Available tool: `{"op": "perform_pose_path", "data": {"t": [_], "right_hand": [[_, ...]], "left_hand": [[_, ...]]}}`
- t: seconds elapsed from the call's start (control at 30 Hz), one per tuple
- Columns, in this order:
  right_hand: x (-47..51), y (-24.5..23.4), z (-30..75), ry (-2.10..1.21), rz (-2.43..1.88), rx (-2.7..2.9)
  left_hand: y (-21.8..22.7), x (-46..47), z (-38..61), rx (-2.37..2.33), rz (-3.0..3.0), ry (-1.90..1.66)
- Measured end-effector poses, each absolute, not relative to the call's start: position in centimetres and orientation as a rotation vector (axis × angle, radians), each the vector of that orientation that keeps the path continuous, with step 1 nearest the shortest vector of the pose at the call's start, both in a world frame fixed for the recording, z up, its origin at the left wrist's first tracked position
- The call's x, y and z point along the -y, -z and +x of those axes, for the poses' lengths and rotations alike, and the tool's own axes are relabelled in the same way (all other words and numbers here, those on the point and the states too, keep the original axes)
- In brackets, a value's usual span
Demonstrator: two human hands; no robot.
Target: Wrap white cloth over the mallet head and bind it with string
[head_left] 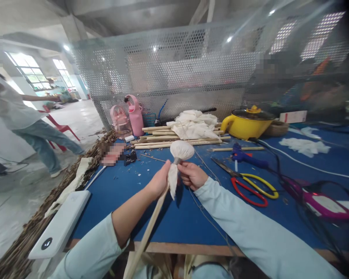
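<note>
A long wooden stick (151, 224) slants up from the table's near edge, topped by a round white cloth bundle (181, 150). My left hand (159, 180) is closed round the stick just under the bundle, over the gathered cloth tail (172, 182). Beside the bundle's neck, my right hand (192, 175) is closed in a pinch; a thin string (205, 211) trails from it down across the blue table (163, 217).
Scissors with red and yellow handles (251, 186), a blue glue gun (244, 156), a yellow pot (247, 122), stacked sticks with white cloth (192, 126), pink bottles (130, 116), a white power bank (61, 224), cables at right. Another person (20, 112) stands at far left.
</note>
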State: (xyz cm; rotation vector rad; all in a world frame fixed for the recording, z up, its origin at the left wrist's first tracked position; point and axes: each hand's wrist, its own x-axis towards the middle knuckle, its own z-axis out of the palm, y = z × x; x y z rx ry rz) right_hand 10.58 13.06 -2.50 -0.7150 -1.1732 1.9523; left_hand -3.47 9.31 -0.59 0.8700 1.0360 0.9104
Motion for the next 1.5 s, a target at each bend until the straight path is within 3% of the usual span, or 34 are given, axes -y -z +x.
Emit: {"op": "perform_pose_path", "data": {"t": [0.1, 0.27, 0.4, 0.53, 0.9, 1.13, 1.5], "right_hand": [[-12.6, 2.4, 10.0, -1.921, -0.785, 1.188], [-12.2, 2.9, 9.2, -1.807, -0.930, 1.211], [-12.5, 3.3, 9.4, -1.627, -1.037, 1.282], [-12.7, 3.2, 9.8, -1.649, -1.045, 1.276], [-12.2, 2.1, 10.0, -1.503, -1.034, 1.377], [-11.4, 1.3, 9.9, -1.457, -0.953, 1.327], [-11.3, -0.6, 10.2, -1.759, -0.831, 1.136]], "left_hand": [[-0.9, -10.6, -4.0, -1.370, 1.082, -1.091], [-2.0, -9.8, -3.7, -1.563, 1.606, -0.984], [-0.5, -7.6, -2.3, -1.498, 1.624, -0.876], [0.9, -6.9, -2.4, -1.465, 1.648, -0.950], [1.0, -7.2, -3.6, -1.641, 1.683, -0.862], [0.0, -7.7, -4.4, -1.530, 1.682, -0.951], [-1.3, -7.4, -4.7, -0.765, 0.965, -0.869]]}}
